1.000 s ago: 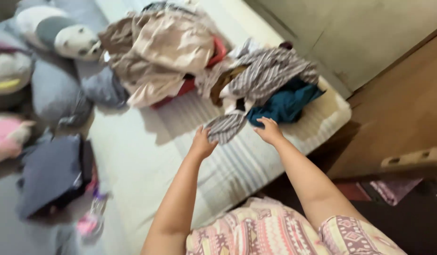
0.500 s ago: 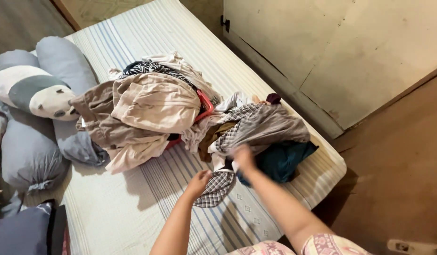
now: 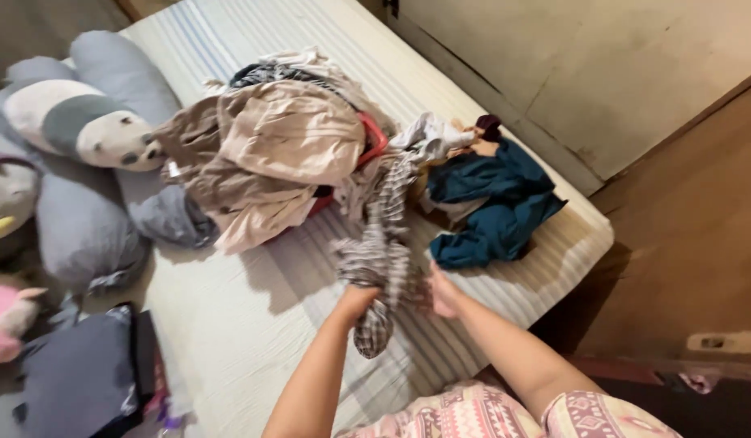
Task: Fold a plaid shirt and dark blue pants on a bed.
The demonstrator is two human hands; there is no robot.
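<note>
Both hands (image 3: 396, 296) clenched on checked cloth (image 3: 381, 251) | near mattress edge (image 3: 554, 284)

Dim, warm indoor light falls softly from above, leaving faint shadows beside the clothes pile (image 3: 270, 154) on its near side. Motion blur smears both hands and the checked cloth (the pile stays fairly sharp); no glare.

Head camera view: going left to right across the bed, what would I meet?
Grey plush pillow → beige clothes heap → checked garment, gripped by the left hand with the right hand beside it → dark teal garment.
</note>
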